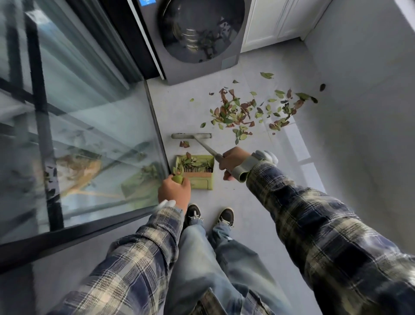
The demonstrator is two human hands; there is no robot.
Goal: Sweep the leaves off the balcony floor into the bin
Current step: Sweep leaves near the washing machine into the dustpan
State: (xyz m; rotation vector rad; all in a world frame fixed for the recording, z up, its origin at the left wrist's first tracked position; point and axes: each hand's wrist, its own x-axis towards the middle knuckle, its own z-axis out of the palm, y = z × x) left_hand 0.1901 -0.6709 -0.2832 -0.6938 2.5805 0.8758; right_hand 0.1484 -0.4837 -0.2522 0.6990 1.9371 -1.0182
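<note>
The only writing I can find is a blue sticker at the top of the grey washing machine, and it is cut off by the frame, so I cannot read it. The machine stands at the far edge of the balcony floor, beside a white cabinet. The floor is a narrow strip, with the glass panel along its left edge and a plain wall along its right. The leaves, green and brown, lie scattered across the middle of the floor, thinning out toward the right wall. One small leaf is up against the wall. The broom rests its head on the floor between that heap and the green dustpan, with two brown leaves just beside the head. The dustpan stands against the floor's left edge by the glass frame, near the person's dark shoes, and has leaves in it. The left hand has its fingers wrapped round the dustpan's green handle. The right hand has its fingers wrapped round the broom's grey handle.
</note>
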